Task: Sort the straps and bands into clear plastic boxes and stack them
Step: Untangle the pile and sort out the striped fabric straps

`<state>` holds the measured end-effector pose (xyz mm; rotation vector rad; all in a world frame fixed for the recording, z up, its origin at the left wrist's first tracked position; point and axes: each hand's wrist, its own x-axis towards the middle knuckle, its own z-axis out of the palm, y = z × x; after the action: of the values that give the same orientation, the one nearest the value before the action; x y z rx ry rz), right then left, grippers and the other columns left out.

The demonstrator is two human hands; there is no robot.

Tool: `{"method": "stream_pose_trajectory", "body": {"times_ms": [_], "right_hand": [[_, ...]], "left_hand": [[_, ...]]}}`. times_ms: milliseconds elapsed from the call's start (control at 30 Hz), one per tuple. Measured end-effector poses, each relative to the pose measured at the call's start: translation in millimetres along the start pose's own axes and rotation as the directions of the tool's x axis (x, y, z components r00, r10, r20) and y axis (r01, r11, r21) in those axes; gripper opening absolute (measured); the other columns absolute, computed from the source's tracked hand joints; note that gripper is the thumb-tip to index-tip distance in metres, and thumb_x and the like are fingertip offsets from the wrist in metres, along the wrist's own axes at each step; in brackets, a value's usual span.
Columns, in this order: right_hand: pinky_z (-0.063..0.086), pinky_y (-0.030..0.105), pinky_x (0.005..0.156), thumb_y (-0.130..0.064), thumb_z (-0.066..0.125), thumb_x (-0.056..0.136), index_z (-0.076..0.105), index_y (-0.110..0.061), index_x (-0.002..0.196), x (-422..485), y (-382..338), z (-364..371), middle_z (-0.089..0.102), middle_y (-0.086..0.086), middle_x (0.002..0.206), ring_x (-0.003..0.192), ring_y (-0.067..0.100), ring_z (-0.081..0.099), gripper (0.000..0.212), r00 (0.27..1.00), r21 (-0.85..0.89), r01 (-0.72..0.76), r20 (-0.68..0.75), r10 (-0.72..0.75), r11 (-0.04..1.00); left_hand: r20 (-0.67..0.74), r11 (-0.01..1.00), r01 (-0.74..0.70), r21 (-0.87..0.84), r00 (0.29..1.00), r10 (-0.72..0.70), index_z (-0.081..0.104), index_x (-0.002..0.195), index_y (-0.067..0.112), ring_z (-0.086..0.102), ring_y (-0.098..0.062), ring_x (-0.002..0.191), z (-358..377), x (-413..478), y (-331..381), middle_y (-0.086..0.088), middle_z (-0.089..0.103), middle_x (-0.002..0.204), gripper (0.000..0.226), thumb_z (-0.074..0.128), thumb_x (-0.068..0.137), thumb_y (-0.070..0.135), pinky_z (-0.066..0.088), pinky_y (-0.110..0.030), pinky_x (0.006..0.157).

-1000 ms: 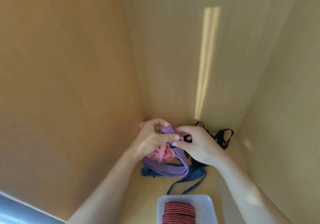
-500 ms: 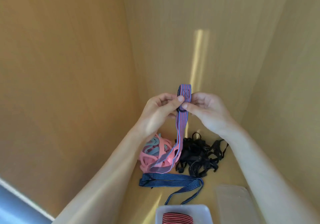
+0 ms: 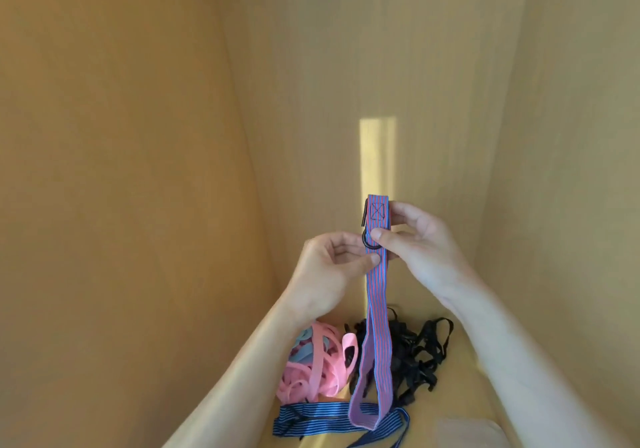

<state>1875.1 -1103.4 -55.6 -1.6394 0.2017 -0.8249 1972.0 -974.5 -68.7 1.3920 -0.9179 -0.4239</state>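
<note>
From the head view, a striped strap [image 3: 376,295] of fine pink-red and blue lines hangs upright at the middle of the frame, held up in the air in front of the tan wooden back wall [image 3: 346,66]. Its top end is folded flat and sewn with a dark box-and-cross stitch, and a black ring [image 3: 370,242] sits just under that stitching. Below the ring the strap falls as a long narrow loop, its bottom bend hanging at 6 o'clock in front of the things lying below. The right hand [image 3: 420,250], coming in from 4 o'clock, pinches the strap at the ring between thumb and fingers, thumb on the near face. The left hand [image 3: 329,271], coming in from 7 o'clock, has its fingers curled and its thumb tip pressed to the strap's left edge just below the ring. On the wooden floor beneath, at 7 o'clock from the strap's lower loop, lies a tangle of pink bands [image 3: 311,368] with some pale blue among them. Just beside it at 5 o'clock is a heap of black straps [image 3: 415,354]. Nearer the camera a dark blue striped strap [image 3: 311,420] lies flat. A pale clear plastic piece [image 3: 467,433] shows at the lower right; I cannot tell what it is.
</note>
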Motion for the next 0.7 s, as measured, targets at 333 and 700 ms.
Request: {"method": "stream_pose_trajectory", "body": {"times_ms": [333,700], "right_hand": [[0.055,0.023,0.073,0.016,0.062,0.088,0.065,-0.016,0.105,-5,-3,1,0.071,0.007,0.095,0.077,0.013,0.067,0.036,0.999,0.088,0.026,0.044,-0.03,0.996],[0.052,0.03,0.071,-0.002,0.063,0.095,0.069,0.0,0.108,-2,7,-7,0.073,0.018,0.095,0.075,0.016,0.066,0.014,0.996,0.054,-0.086,0.026,0.085,0.995]], "left_hand": [[0.123,0.972,0.189,-0.138,0.977,-0.172,0.063,0.099,-0.002,0.072,-0.021,0.07,12,-17,-9,-0.016,0.07,0.083,0.02,0.052,0.103,0.015,0.057,-0.027,0.064],[0.173,0.976,0.192,-0.103,0.97,-0.172,0.062,0.098,0.001,0.066,-0.016,0.063,10,-27,-18,-0.009,0.07,0.078,0.022,0.043,0.106,0.008,0.053,-0.023,0.065]]}}
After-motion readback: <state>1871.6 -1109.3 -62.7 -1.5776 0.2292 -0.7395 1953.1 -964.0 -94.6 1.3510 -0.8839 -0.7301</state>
